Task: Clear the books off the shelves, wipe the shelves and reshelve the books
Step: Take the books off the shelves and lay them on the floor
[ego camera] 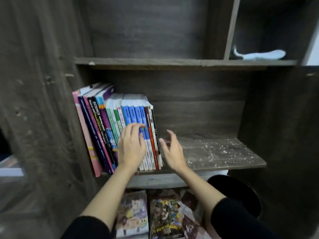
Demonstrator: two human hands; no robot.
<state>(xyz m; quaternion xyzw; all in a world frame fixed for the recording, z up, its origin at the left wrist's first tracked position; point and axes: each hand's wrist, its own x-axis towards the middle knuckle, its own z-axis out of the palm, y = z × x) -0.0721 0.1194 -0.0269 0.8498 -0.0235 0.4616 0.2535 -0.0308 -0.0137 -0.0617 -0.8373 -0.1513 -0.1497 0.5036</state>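
1. Lying nearest, glossy colourful comics, below the dusty dark wooden shelf.
2. Left hand rests relaxed fingers on upright blue-spined paperback books at its left; right hand hovers spread, empty.
3. White cloth lies above.

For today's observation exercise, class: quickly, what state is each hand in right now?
Left hand: open, fingers resting on the book spines, gripping nothing.
Right hand: open, fingers spread beside the rightmost book, holding nothing.

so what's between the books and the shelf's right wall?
Head view: just speckled, dusty shelf board, bare apart from the right hand open beside the books.
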